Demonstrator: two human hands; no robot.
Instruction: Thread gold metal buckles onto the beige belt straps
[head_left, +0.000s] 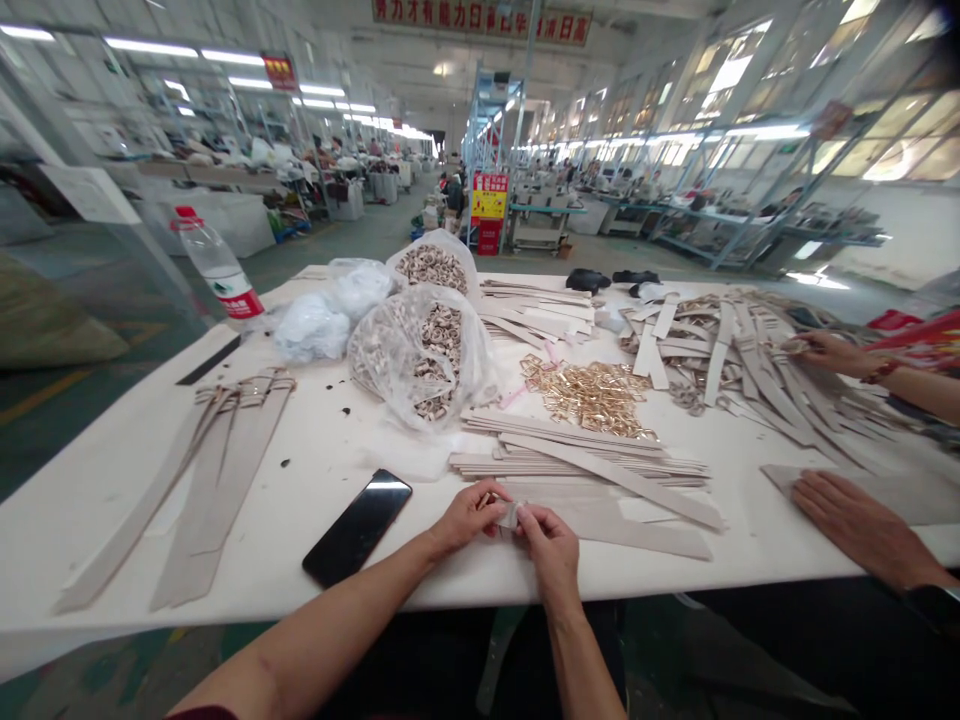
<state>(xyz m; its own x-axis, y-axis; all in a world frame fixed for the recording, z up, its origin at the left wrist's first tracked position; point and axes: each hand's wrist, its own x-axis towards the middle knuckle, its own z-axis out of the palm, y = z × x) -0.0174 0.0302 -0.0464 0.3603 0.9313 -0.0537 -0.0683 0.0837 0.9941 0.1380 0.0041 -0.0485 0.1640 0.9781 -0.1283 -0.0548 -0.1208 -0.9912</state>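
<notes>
My left hand (469,518) and my right hand (553,552) meet near the table's front edge, both with fingers pinched. Between them is the end of a grey-beige strap (510,514), folded or looped small; the fingers cover much of it. A flat strap (637,530) runs off to the right behind my right hand; whether it is the same piece I cannot tell. Beyond lie stacked straps (570,465) and a heap of gold metal buckles (600,395). A black phone (358,527) rests beside my left forearm.
Clear bags of small beige loops (367,365) stand mid-table. Buckled straps (225,470) lie left, near a bottle (225,280). At right, a co-worker's hand (855,520) rests on a strap; their other hand (829,352) touches a strap pile (724,340).
</notes>
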